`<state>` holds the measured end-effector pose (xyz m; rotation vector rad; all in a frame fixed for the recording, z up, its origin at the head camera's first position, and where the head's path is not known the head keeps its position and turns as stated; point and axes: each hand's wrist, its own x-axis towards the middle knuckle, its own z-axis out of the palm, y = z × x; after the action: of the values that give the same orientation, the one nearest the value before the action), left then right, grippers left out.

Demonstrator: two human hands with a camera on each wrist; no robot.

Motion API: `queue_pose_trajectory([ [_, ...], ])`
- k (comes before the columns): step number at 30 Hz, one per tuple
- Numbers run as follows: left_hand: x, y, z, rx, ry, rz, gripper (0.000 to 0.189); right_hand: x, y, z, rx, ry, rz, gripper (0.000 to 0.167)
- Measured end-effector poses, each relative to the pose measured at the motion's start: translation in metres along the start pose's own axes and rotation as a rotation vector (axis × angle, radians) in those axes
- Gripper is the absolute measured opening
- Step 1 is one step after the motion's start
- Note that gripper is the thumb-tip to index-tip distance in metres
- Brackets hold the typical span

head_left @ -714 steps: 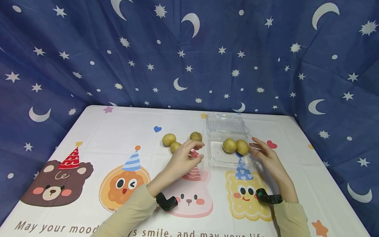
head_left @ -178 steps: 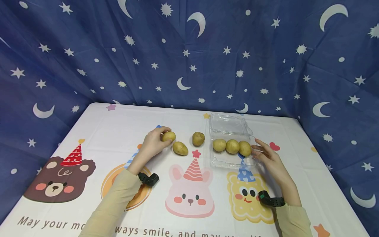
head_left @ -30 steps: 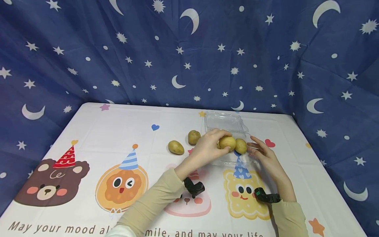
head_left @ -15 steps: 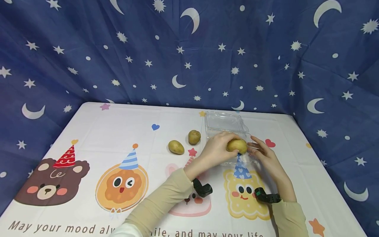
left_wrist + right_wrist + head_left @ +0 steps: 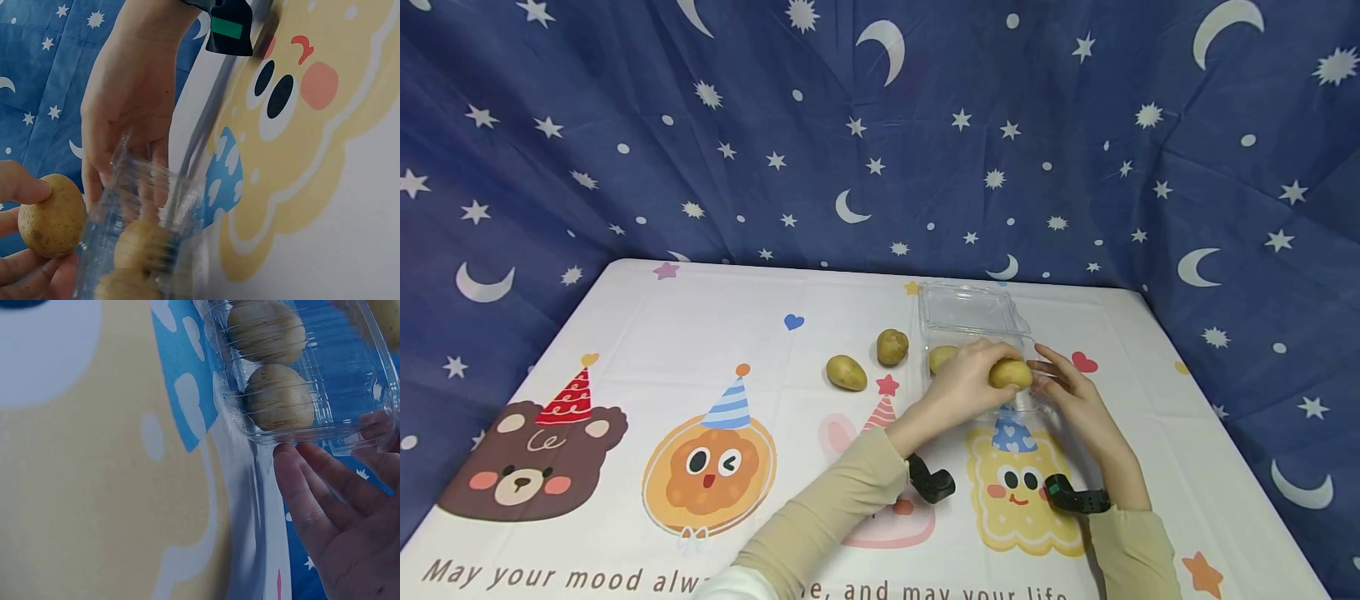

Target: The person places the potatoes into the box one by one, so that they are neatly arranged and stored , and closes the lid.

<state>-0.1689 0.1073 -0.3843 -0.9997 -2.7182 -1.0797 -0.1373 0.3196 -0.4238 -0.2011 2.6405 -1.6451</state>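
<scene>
My left hand (image 5: 962, 383) grips a potato (image 5: 1011, 374) between thumb and fingers, above the right end of a clear plastic clamshell box (image 5: 927, 387). In the left wrist view this held potato (image 5: 53, 215) is raised above the box wall. Inside the box, one potato (image 5: 942, 357) shows at the left end; others are hidden behind my left hand. The right wrist view shows potatoes (image 5: 279, 397) in the box through its ribbed wall. My right hand (image 5: 1078, 400) rests its extended fingertips (image 5: 284, 453) against the box's right end.
Two more potatoes lie left of the box: a longish one (image 5: 846, 373) and a rounder one (image 5: 892, 347). The box's lid (image 5: 968, 308) is folded back toward the blue star-patterned curtain (image 5: 775, 125). A cartoon-printed white cloth (image 5: 715, 333) covers the table.
A third potato has joined the box. Later my left hand took another from the table's left and carried it rightward over the box, still gripping it. My right hand has stayed at the box's end.
</scene>
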Motion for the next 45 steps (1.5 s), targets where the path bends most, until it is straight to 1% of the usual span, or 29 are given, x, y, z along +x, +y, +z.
queue_pose_trajectory([
  [4, 0.003, 0.001, 0.007, -0.016, -0.019, -0.015, 0.041, 0.0, 0.001, 0.0, -0.003, 0.001, -0.009, 0.052],
  [7, 0.004, 0.001, 0.011, -0.024, -0.021, -0.026, 0.04, 0.0, 0.001, -0.001, -0.004, 0.0, -0.016, 0.052],
  [14, 0.008, 0.001, 0.022, 0.007, -0.027, -0.057, 0.039, 0.0, 0.0, -0.001, -0.018, -0.004, -0.009, 0.052],
  [21, 0.011, -0.002, 0.031, -0.024, -0.039, -0.08, 0.038, 0.001, -0.001, 0.0, -0.023, -0.001, -0.002, 0.053],
  [28, 0.014, -0.001, 0.033, -0.03, -0.055, -0.072, 0.036, 0.0, -0.002, 0.0, -0.026, 0.003, 0.004, 0.052],
  [34, 0.014, 0.0, 0.038, 0.002, -0.084, -0.078, 0.036, -0.001, -0.003, 0.0, -0.037, 0.006, 0.018, 0.053],
  [38, 0.015, 0.001, 0.038, 0.02, -0.094, -0.089, 0.037, 0.0, -0.004, 0.0, -0.046, 0.007, 0.026, 0.053],
  [45, 0.013, 0.001, 0.037, -0.03, -0.121, -0.088, 0.034, -0.001, -0.003, 0.0, -0.036, -0.001, 0.013, 0.053],
])
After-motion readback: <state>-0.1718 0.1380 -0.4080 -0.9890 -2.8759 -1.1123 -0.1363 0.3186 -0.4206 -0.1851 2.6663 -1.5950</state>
